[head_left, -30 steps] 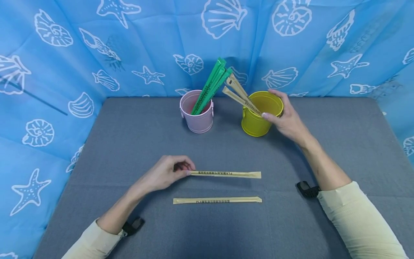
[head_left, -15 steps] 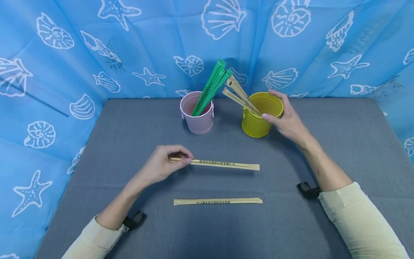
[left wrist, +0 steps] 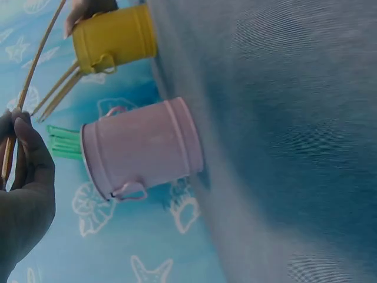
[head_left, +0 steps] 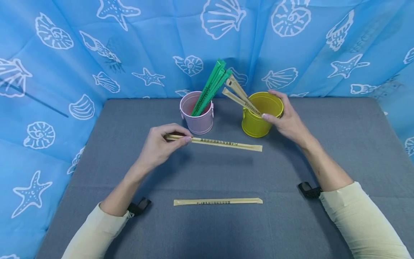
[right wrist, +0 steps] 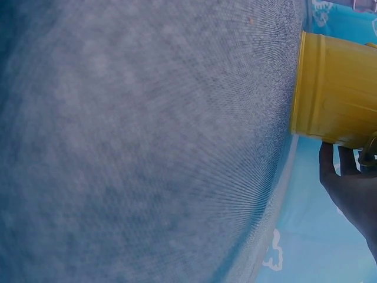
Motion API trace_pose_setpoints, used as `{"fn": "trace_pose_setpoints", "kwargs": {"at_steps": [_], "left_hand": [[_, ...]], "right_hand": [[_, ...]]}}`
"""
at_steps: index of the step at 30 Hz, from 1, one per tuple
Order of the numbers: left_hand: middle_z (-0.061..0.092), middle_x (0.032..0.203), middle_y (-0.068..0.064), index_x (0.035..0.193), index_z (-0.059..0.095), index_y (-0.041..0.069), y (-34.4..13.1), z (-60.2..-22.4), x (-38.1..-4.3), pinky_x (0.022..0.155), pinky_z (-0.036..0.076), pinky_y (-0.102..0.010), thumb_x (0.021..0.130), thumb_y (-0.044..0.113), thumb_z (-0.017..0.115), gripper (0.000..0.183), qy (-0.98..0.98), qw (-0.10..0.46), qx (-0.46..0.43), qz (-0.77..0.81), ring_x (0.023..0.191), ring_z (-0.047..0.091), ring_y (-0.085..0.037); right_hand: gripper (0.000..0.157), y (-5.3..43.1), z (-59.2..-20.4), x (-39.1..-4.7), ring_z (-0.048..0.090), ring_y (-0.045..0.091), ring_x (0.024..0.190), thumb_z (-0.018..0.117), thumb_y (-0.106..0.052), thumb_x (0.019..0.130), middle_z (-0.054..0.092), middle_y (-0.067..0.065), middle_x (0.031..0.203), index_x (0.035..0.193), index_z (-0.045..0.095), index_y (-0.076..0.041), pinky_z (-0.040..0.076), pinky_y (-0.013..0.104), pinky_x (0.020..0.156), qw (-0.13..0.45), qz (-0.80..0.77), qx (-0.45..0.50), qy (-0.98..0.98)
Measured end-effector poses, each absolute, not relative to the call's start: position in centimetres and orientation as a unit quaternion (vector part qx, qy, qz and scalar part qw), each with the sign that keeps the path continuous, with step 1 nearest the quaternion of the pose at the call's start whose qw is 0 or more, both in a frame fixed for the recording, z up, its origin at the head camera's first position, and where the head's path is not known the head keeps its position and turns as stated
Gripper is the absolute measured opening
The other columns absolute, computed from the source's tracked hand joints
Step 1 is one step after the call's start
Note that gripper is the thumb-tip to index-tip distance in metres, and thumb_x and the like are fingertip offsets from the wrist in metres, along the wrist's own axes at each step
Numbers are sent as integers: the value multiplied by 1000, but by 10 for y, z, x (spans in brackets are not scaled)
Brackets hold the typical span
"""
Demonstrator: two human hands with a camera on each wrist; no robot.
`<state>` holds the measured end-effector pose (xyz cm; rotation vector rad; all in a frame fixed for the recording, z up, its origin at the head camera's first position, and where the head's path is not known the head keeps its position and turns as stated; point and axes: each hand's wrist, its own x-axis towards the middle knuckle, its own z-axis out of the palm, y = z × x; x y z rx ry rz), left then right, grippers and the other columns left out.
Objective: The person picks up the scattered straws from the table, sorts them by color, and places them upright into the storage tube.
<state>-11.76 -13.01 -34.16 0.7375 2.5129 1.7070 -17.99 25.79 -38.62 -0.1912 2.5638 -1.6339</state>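
Between thumb and fingers, my left hand pinches a beige paper-wrapped straw near its left end. The straw is off the table, roughly level, its free end pointing right. In the left wrist view the same straw passes through the fingers of the left hand. My right hand grips the rim and side of a yellow bucket, where several beige wrapped straws lean left. From the right wrist view, fingers touch the bucket's side. Another beige wrapped straw lies flat on the table.
Left of the yellow bucket stands a pink bucket with several green wrapped straws leaning right. A grey cloth covers the table. A blue shell-patterned curtain hangs behind it.
My left hand has lifted the straw off the table and carried it away from me, towards the buckets. The right hand has stayed on the yellow bucket.
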Motion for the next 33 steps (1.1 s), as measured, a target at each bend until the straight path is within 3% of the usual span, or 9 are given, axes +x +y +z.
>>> {"fn": "trace_pose_setpoints", "kwargs": {"at_steps": [5,11,17,23,26,33], "left_hand": [[70,88,-1,98,76,9,-124,-333,-127,58,47,-25,87,11,77,12,798,-8,235,555,68,55,-20],[68,86,-4,97,74,6,-118,-325,-138,59,50,-26,87,10,78,12,786,-21,238,571,69,57,-21],[66,82,-9,96,73,3,-110,-320,-148,57,48,-26,88,8,76,10,770,-34,238,591,68,56,-24],[67,83,-12,96,73,-2,-101,-312,-161,62,51,-26,87,3,75,10,765,-47,230,600,71,61,-22],[68,88,-13,96,72,-5,-95,-299,-163,66,52,-26,87,0,75,10,773,-49,220,593,75,63,-20],[69,87,-14,97,71,-9,-83,-281,-164,64,51,-26,86,0,75,15,796,-26,195,573,74,63,-19]], "right_hand": [[78,259,-386,-181,44,29,128,70,-26,94,39,15,146,156,21,-26,34,48,108,42,-538,-66,840],[78,257,-388,-180,39,32,134,70,-28,94,33,15,153,156,22,-26,25,55,113,44,-526,-67,846],[78,258,-387,-180,35,33,138,70,-26,94,27,10,158,155,23,-27,23,55,114,41,-523,-62,849],[76,259,-387,-181,47,24,125,69,-20,95,42,12,144,155,23,-28,39,33,103,38,-534,-70,842],[76,258,-387,-181,50,22,121,69,-23,95,45,13,141,155,23,-27,41,23,97,39,-539,-75,838],[76,257,-387,-181,50,19,119,69,-22,95,45,13,141,155,23,-26,41,20,95,39,-544,-72,835]]}}
